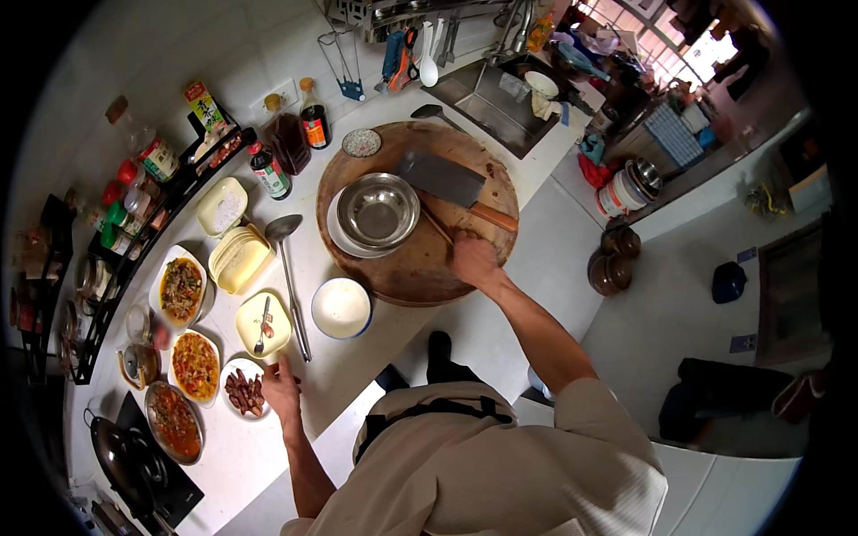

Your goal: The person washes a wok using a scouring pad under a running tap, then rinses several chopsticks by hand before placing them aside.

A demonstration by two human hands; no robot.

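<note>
My right hand [476,258] is closed around the near end of chopsticks [437,222] over the round wooden chopping board [402,278]. The chopsticks lead toward a stainless steel bowl [379,210], which rests by a white plate [334,231]. A cleaver [442,177] lies on the board, its wooden handle beside my hand. My left hand [281,388] is at the right rim of a white plate of browned meat pieces [245,392], just below a yellow dish [248,315] with a spoon [261,328] in it; whether its fingers grip the plate is unclear.
A ladle [295,301] and a white bowl [342,308] stand mid-counter. Filled dishes [181,288] line the left, near a wok [117,455] at the cooktop. Sauce bottles [315,117] stand along the wall. A spatula [429,112] lies between board and sink [496,114].
</note>
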